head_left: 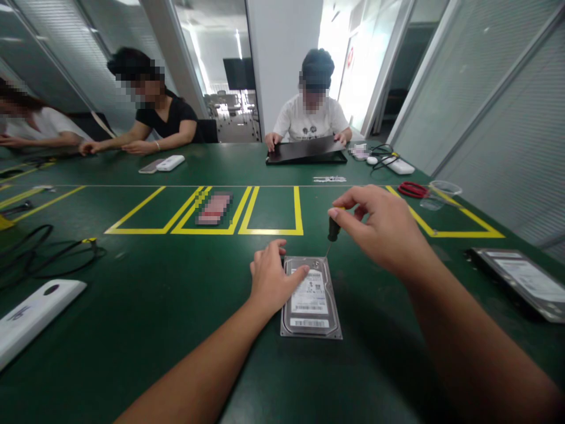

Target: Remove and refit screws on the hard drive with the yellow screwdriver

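Note:
A silver hard drive (pixel 311 301) with a white label lies flat on the green table in front of me. My left hand (pixel 272 278) rests on its near-left corner, fingers pressed down on the casing. My right hand (pixel 383 228) pinches the top of a small black-handled screwdriver (pixel 333 229), held upright with its thin tip at the drive's far-right corner.
A second hard drive (pixel 521 281) lies at the right edge. Yellow tape boxes (pixel 270 231) mark the table beyond. A white device (pixel 30 315) and black cables (pixel 44 253) lie left. Red cable (pixel 412 189) and clear cup (pixel 444 191) sit far right. Three people sit across the table.

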### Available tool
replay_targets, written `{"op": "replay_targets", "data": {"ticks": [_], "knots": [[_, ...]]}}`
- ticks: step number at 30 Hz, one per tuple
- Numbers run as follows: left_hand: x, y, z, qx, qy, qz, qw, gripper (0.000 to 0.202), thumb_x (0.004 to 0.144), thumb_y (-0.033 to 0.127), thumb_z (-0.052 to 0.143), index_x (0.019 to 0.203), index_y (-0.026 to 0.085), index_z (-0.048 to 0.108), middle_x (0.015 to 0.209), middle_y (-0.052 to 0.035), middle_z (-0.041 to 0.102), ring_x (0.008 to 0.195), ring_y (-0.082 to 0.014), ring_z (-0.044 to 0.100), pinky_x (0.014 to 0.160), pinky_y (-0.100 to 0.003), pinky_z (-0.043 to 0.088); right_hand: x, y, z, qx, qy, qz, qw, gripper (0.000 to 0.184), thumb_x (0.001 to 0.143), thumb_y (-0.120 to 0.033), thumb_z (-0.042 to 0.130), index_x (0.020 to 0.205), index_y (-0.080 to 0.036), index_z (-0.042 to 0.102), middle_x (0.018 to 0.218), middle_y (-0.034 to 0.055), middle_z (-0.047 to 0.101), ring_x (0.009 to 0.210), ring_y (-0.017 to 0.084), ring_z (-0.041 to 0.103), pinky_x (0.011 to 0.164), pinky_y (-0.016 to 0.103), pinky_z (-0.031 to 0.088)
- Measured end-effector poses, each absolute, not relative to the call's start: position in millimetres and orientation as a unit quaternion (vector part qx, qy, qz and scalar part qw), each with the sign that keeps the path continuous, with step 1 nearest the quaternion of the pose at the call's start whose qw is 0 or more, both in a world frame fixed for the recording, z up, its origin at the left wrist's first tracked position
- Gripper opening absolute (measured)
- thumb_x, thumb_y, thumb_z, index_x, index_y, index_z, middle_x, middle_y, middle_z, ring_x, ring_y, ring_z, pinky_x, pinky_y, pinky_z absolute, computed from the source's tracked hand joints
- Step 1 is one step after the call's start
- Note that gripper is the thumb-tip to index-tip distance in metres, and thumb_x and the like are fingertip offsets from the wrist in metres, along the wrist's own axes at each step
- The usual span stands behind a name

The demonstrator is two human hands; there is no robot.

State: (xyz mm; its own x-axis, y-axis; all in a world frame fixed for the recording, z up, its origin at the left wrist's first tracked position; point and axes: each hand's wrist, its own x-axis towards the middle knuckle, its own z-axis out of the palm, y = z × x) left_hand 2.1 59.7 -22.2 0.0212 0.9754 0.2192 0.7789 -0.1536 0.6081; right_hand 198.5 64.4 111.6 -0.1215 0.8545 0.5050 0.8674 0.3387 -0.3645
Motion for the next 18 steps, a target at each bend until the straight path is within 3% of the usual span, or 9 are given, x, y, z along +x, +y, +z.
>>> {"op": "replay_targets", "data": {"ticks": [12,18], "knots": [[2.7,60.9,-21.0,0.692,0.634,0.291,0.186,0.059,0.076,0.051,0.071,0.125,0.025,0.051,0.110,-0.0054,0.066,0.108,-0.0313,0.052,0.090,-0.045,0.038,201.3,64.5,110.7,-0.606,-0.724,-0.021,0.328,0.012,0.083,-0.029,0.062,0.090,-0.022,0.070,0.074,0.0001,0.066,0.063,0.016,0.056,0.061,0.030,0.036],[2.8,60.7,-21.4,0.693,0.631,0.295,0.185,0.059,0.076,0.051,0.071,0.125,0.025,0.051,0.109,-0.0051,0.066,0.107,-0.0309,0.052,0.089,-0.045,0.039,201.9,67.3,106.5,-0.596,-0.732,-0.064,0.323,0.016,0.086,-0.037,0.063,0.087,-0.022,0.068,0.089,0.0041,0.067,0.078,0.020,0.059,0.067,0.031,0.038]]}}
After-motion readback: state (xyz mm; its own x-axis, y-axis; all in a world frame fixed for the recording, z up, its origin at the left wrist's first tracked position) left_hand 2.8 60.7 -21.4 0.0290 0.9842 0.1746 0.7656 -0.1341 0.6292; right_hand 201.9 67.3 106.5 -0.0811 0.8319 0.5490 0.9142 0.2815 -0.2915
